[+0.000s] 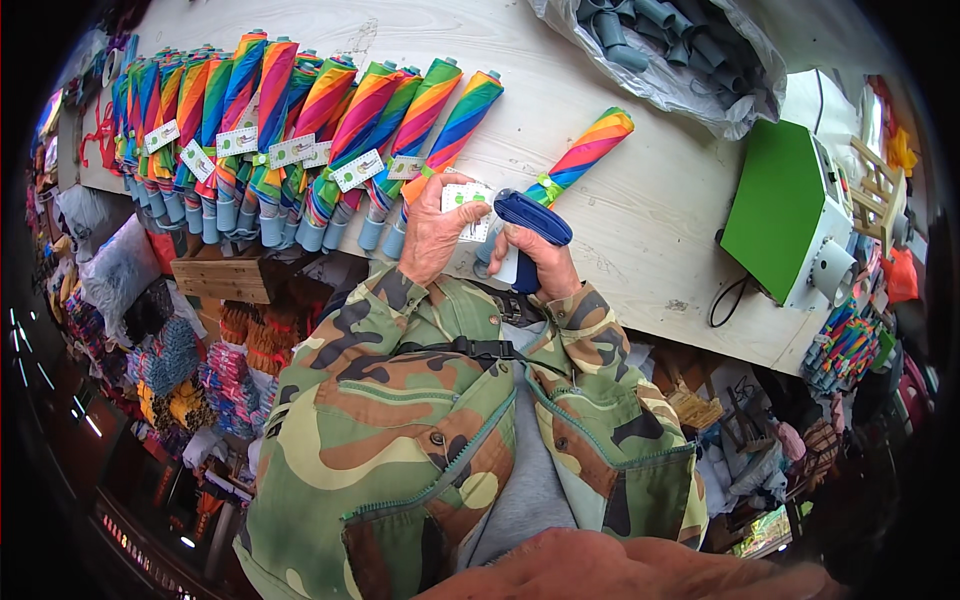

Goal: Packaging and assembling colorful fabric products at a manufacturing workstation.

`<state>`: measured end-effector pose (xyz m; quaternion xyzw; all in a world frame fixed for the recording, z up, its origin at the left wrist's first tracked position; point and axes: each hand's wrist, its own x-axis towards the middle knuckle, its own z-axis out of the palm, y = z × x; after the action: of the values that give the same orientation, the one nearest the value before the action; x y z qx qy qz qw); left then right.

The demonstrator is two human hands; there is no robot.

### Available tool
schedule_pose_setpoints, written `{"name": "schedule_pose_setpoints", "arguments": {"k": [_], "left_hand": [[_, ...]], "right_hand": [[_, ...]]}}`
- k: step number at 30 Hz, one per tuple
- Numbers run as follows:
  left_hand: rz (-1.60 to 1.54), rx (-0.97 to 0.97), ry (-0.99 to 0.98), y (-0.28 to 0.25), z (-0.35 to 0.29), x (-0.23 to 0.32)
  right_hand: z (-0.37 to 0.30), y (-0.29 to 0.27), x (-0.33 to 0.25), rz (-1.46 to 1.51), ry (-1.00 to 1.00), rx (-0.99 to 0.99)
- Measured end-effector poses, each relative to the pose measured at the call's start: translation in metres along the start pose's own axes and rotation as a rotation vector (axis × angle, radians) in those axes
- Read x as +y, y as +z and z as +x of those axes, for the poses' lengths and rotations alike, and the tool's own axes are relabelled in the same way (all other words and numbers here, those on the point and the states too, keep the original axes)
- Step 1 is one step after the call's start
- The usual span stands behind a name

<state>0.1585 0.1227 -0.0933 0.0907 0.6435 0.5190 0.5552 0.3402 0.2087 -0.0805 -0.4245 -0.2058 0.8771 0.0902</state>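
Observation:
My left hand [436, 228] is closed on a small stack of white paper tags [466, 208] with dotted edges and green marks. Beside it, my right hand [541, 262] grips a dark blue stapler-like hand tool [534, 217], its head close to the tags. A folded rainbow umbrella [586, 158] lies slantwise on the table beyond the tool. Its lower part passes behind the tool, and a grey handle [487, 250] shows between my hands. Left of my hands, several folded rainbow umbrellas [345, 140] lie in a row, many with white tags and grey handles.
An open plastic bag [740, 105] of grey tubular pieces sits at the far side of the pale table [660, 230]. On the right stands a green and white machine [780, 210] with a black cable. Below the table's left edge are a wooden box [220, 279] and colourful bundles [235, 375].

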Motion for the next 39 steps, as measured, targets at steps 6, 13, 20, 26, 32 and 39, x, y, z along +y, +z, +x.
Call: {"name": "schedule_pose_setpoints", "arguments": {"k": [6,13,20,26,32,39], "left_hand": [[-0.058,-0.026,-0.014,0.007,-0.003,-0.01],[0.058,0.08,0.02,0.005,0.002,-0.007],[-0.036,0.028,-0.013,0.005,0.003,-0.005],[-0.005,0.013,-0.016,0.003,0.003,-0.005],[0.049,0.02,-0.031,-0.001,0.005,-0.009],[-0.067,-0.039,-0.064,0.0,0.002,-0.01]], "right_hand": [[0.001,-0.001,0.001,0.073,-0.028,0.021],[-0.012,-0.008,-0.002,0.094,-0.005,-0.063],[-0.007,-0.009,-0.002,0.045,0.04,-0.066],[-0.007,-0.007,-0.002,0.041,0.059,-0.063],[-0.005,-0.007,0.004,0.041,0.054,-0.071],[0.001,-0.002,0.003,0.023,0.025,0.003]]}}
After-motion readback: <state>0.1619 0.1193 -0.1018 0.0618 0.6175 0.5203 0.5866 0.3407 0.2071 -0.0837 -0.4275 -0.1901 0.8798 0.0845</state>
